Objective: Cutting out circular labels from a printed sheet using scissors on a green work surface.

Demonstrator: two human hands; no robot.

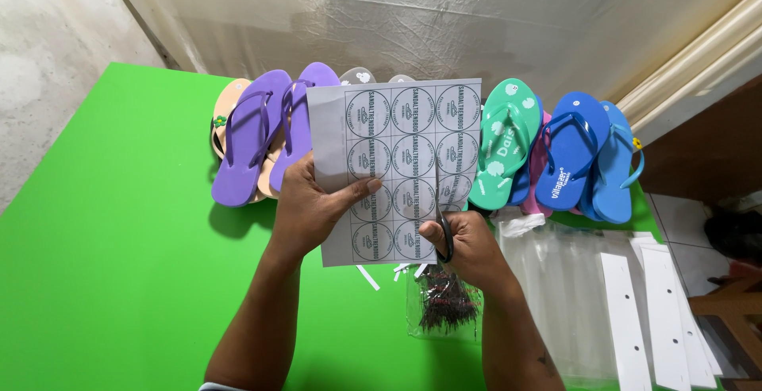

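A sheet of round labels (401, 161), grey with rows of printed circles, is held up above a bright green table (103, 280), roughly over the table's middle and in front of a row of flip-flops. The left hand (309, 208) grips the sheet's left edge, thumb laid across the front and fingers folded behind. The right hand (468, 248) is closed around the handles of a pair of scissors (441, 208), whose blades run upward into the sheet from its bottom edge, between two columns of circles.

Behind the sheet, against a pale plastic-covered wall (444, 18), the flip-flops lean in a line: purple flip-flops (262, 133) to the sheet's left, with a peach one (225, 109) partly under them; a green flip-flop (506, 145) just to the sheet's right; then blue flip-flops (583, 153) farther right, with a pink one (543, 161) tucked between them.

Right of the sheet and nearer the camera lie clear plastic bags (563, 288) and a stack of white card strips (643, 312) at the table's right edge.

Directly below the sheet, under the right wrist, sits a small clear bag of dark plastic fasteners (446, 304). Thin paper trimmings (367, 277) lie on the table just beneath the sheet's bottom edge.
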